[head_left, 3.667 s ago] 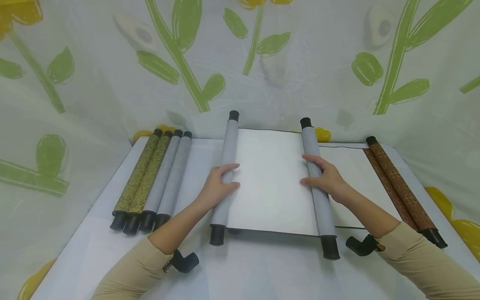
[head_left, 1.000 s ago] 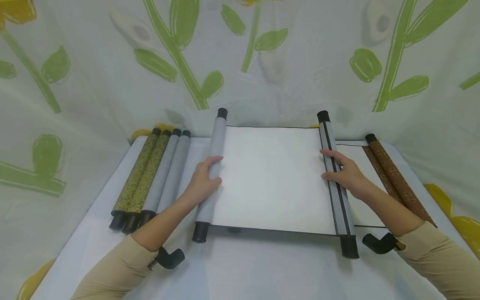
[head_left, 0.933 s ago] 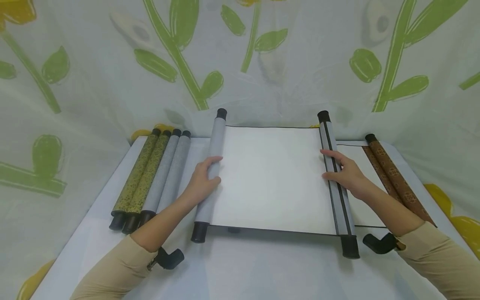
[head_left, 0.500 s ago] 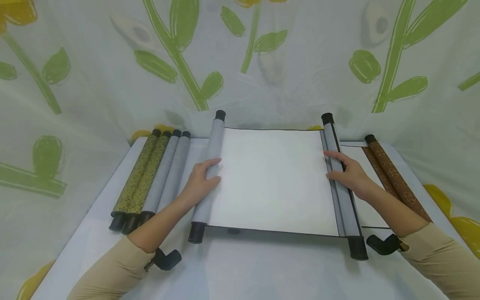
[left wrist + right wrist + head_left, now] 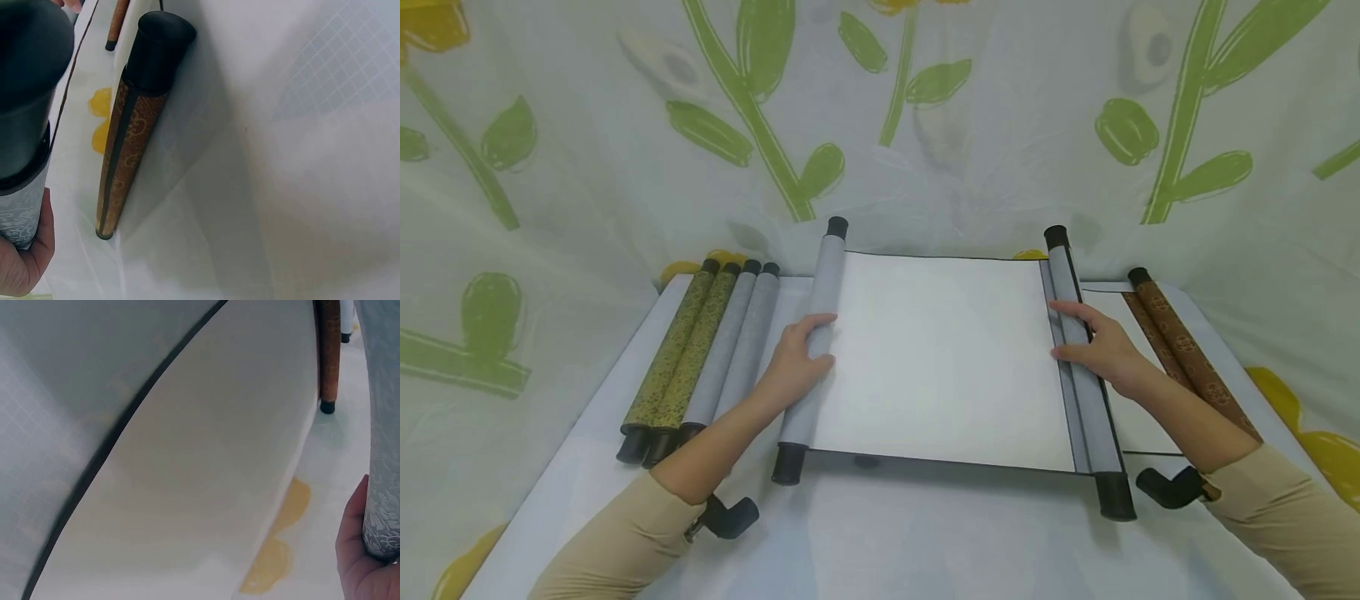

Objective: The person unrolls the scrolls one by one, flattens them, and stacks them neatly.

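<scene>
A hanging scroll with grey patterned cloth and black end knobs is partly unrolled, its white sheet point(image 5: 940, 358) spread between two rollers. My left hand point(image 5: 793, 362) grips the left grey roller point(image 5: 797, 417), thumb and forefinger reaching over to its inner side. On the right grey roller point(image 5: 1093, 417) my right hand point(image 5: 1101, 350) has the same kind of grip; a flat grey strip point(image 5: 1060, 367) shows beside that roller. In the left wrist view, the held roller's black knob point(image 5: 31, 81) looms large. The right wrist view shows my right hand point(image 5: 356, 556) curled round the grey roller point(image 5: 384, 425).
Beneath the held scroll lies another open scroll, its brown roller point(image 5: 1195, 350) at right and another brown roller point(image 5: 131, 144) under the left side. Several rolled scrolls point(image 5: 700, 350), green-gold and grey, lie at left on the white table point(image 5: 940, 542). A flowered curtain point(image 5: 985, 183) hangs behind.
Both hands have drawn the grey rollers apart, left one leftward and right one rightward. More white sheet shows, and a grey strip has come off the right roller. The last half second brings little movement.
</scene>
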The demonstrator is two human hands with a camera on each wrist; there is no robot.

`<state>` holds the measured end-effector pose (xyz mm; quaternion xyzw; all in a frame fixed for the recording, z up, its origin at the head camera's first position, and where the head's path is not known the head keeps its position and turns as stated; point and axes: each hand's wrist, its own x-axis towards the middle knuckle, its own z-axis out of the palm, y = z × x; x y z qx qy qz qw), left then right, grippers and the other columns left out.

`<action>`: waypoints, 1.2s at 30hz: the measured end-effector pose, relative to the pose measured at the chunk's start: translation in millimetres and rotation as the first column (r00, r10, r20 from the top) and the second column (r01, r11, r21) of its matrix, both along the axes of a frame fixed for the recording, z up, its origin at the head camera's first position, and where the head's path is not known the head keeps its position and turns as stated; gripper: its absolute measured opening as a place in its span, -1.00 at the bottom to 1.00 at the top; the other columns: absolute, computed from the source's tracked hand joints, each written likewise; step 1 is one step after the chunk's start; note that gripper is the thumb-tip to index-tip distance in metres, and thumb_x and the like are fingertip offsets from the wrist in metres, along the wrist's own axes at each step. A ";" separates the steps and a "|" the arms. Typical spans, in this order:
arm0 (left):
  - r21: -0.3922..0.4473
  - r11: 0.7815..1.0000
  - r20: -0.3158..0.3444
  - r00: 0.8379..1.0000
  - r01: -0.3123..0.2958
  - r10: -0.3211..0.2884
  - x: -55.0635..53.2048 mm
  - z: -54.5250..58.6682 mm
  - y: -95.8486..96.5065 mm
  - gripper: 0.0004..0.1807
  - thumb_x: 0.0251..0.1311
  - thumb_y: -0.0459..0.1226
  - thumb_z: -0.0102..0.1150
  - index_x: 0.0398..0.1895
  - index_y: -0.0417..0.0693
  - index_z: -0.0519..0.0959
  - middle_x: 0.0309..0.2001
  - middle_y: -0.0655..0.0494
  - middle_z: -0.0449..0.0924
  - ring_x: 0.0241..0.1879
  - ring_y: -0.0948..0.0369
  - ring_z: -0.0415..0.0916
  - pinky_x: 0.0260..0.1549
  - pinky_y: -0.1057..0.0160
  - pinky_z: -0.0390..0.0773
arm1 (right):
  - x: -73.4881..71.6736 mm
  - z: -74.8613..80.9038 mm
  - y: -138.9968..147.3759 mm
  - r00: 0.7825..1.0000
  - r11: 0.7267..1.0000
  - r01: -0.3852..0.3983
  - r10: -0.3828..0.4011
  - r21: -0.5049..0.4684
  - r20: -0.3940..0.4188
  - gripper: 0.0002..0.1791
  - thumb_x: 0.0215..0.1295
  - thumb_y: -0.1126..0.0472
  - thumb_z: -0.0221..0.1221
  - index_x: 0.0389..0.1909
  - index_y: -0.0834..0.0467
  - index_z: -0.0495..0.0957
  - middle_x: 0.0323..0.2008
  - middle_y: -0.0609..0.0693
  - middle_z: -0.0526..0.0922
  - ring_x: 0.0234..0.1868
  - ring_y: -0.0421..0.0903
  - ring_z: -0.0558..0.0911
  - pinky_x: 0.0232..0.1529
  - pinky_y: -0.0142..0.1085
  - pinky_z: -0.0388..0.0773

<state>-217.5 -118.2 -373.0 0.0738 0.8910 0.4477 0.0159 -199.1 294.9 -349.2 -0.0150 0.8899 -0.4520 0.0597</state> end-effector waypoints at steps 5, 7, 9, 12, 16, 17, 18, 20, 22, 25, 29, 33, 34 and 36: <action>-0.013 1.000 0.008 1.000 0.009 -0.009 1.5 3.0 -2.6 -0.38 0.12 -0.43 -0.03 0.34 -0.06 0.32 0.27 -0.24 0.24 0.26 -0.10 0.19 0.21 -0.14 0.23 | -0.8 0.6 3.8 1.000 1.000 -0.005 0.005 0.003 0.014 -0.22 0.21 0.38 0.11 0.44 0.18 0.03 0.44 0.37 -0.14 0.38 0.40 -0.04 0.14 0.39 0.09; -0.021 1.000 0.028 1.000 0.005 -0.004 2.5 3.8 -3.6 -0.41 0.18 -0.40 -0.07 0.35 -0.05 0.32 0.26 -0.27 0.23 0.20 -0.10 0.25 0.15 -0.13 0.28 | -1.4 0.8 6.6 1.000 1.000 -0.016 0.016 0.006 0.020 -0.25 0.23 0.41 0.03 0.44 0.20 0.02 0.45 0.36 -0.17 0.40 0.40 -0.11 0.15 0.42 0.03; -0.021 1.000 0.037 0.999 0.004 -0.003 2.9 4.2 -4.1 -0.45 0.24 -0.38 -0.10 0.35 -0.05 0.32 0.25 -0.31 0.23 0.14 -0.08 0.28 0.10 -0.11 0.33 | -2.2 0.8 9.8 0.999 1.000 -0.025 0.025 0.008 0.023 -0.27 0.25 0.42 -0.03 0.45 0.22 -0.01 0.45 0.36 -0.20 0.42 0.39 -0.16 0.17 0.42 -0.02; -0.004 1.000 0.038 0.999 0.005 -0.005 2.7 3.6 -4.7 -0.47 0.26 -0.37 -0.11 0.35 -0.08 0.32 0.25 -0.34 0.22 0.08 -0.07 0.29 0.07 -0.09 0.34 | -2.6 0.5 13.8 0.999 0.999 -0.035 0.035 -0.004 0.027 -0.28 0.25 0.45 -0.08 0.45 0.24 -0.03 0.45 0.37 -0.23 0.42 0.38 -0.20 0.19 0.41 -0.07; 0.008 1.000 0.020 1.000 0.014 -0.015 1.3 2.2 -4.9 -0.45 0.22 -0.34 0.06 0.33 -0.09 0.34 0.26 -0.29 0.25 0.20 -0.10 0.26 0.16 -0.10 0.29 | -2.6 -1.1 16.6 0.999 0.999 -0.040 0.040 -0.004 0.032 -0.27 0.27 0.43 -0.03 0.45 0.23 -0.03 0.45 0.37 -0.23 0.42 0.38 -0.19 0.21 0.39 -0.08; 0.008 1.000 0.012 1.000 0.016 -0.016 1.0 2.1 -4.9 -0.43 0.18 -0.33 0.12 0.31 -0.10 0.36 0.26 -0.28 0.26 0.22 -0.10 0.25 0.17 -0.10 0.28 | -2.7 -1.5 17.2 0.999 0.999 -0.041 0.041 -0.001 0.033 -0.26 0.28 0.42 0.01 0.45 0.22 -0.04 0.45 0.38 -0.23 0.42 0.38 -0.19 0.21 0.38 -0.07; 0.007 1.000 0.003 1.000 0.016 -0.016 0.8 2.1 -4.8 -0.41 0.15 -0.33 0.17 0.30 -0.10 0.37 0.25 -0.27 0.27 0.24 -0.11 0.24 0.19 -0.11 0.27 | -2.7 -1.9 18.0 0.999 0.999 -0.042 0.042 0.005 0.034 -0.25 0.29 0.40 0.04 0.46 0.22 -0.04 0.44 0.38 -0.23 0.42 0.39 -0.19 0.21 0.38 -0.07; 0.002 1.000 -0.022 1.000 0.017 -0.017 0.3 2.2 -5.2 -0.39 0.07 -0.34 0.25 0.27 -0.12 0.40 0.25 -0.25 0.30 0.27 -0.11 0.22 0.20 -0.12 0.25 | -2.7 -2.2 19.5 0.999 0.999 -0.038 0.037 0.023 0.038 -0.20 0.28 0.34 0.12 0.46 0.19 -0.06 0.44 0.40 -0.22 0.41 0.41 -0.16 0.20 0.39 -0.04; 0.000 1.000 -0.035 0.999 0.014 -0.014 0.3 2.5 -5.7 -0.39 0.03 -0.38 0.25 0.25 -0.13 0.42 0.24 -0.25 0.31 0.26 -0.11 0.22 0.19 -0.13 0.26 | -2.7 -2.1 20.5 0.998 0.999 -0.036 0.034 0.037 0.046 -0.16 0.25 0.30 0.17 0.47 0.17 -0.07 0.43 0.42 -0.23 0.39 0.44 -0.14 0.17 0.40 0.00; -0.007 1.000 -0.037 0.999 0.005 -0.005 0.6 2.9 -6.1 -0.40 0.01 -0.44 0.17 0.24 -0.13 0.43 0.23 -0.25 0.31 0.26 -0.11 0.22 0.19 -0.13 0.27 | -2.5 -1.3 21.4 0.998 0.998 -0.035 0.032 0.056 0.048 -0.13 0.23 0.28 0.20 0.47 0.16 -0.06 0.42 0.45 -0.22 0.36 0.47 -0.09 0.13 0.41 0.07; -0.016 1.000 -0.029 1.000 0.003 -0.004 1.2 3.6 -6.1 -0.40 0.05 -0.47 0.08 0.26 -0.12 0.41 0.23 -0.26 0.29 0.27 -0.11 0.20 0.19 -0.13 0.26 | -2.4 0.3 21.7 0.998 0.997 -0.044 0.041 0.060 0.039 -0.15 0.22 0.31 0.19 0.45 0.19 -0.04 0.40 0.46 -0.18 0.35 0.47 -0.05 0.11 0.38 0.11; -0.022 1.000 -0.030 1.000 0.009 -0.010 1.8 4.6 -6.0 -0.41 0.09 -0.47 0.01 0.27 -0.12 0.39 0.24 -0.27 0.26 0.26 -0.12 0.20 0.20 -0.14 0.25 | -1.9 3.0 23.2 0.998 0.997 -0.048 0.046 0.061 0.039 -0.16 0.23 0.32 0.17 0.45 0.19 -0.04 0.41 0.46 -0.19 0.34 0.46 -0.04 0.10 0.38 0.13; -0.025 1.000 -0.034 0.999 0.012 -0.012 1.8 4.7 -6.1 -0.42 0.10 -0.47 -0.02 0.28 -0.13 0.38 0.23 -0.28 0.26 0.24 -0.11 0.21 0.18 -0.14 0.27 | -2.0 3.8 24.1 0.998 0.997 -0.049 0.046 0.064 0.040 -0.16 0.23 0.32 0.17 0.46 0.19 -0.05 0.41 0.46 -0.19 0.34 0.46 -0.04 0.09 0.38 0.13; -0.028 1.000 -0.019 1.000 0.005 -0.005 2.1 5.1 -6.4 -0.44 0.13 -0.45 -0.06 0.28 -0.11 0.39 0.21 -0.30 0.25 0.12 -0.08 0.27 0.09 -0.10 0.33 | -2.3 5.2 26.8 0.998 0.996 -0.044 0.041 0.079 0.041 -0.16 0.23 0.32 0.17 0.46 0.20 -0.05 0.41 0.46 -0.20 0.34 0.47 -0.06 0.09 0.40 0.12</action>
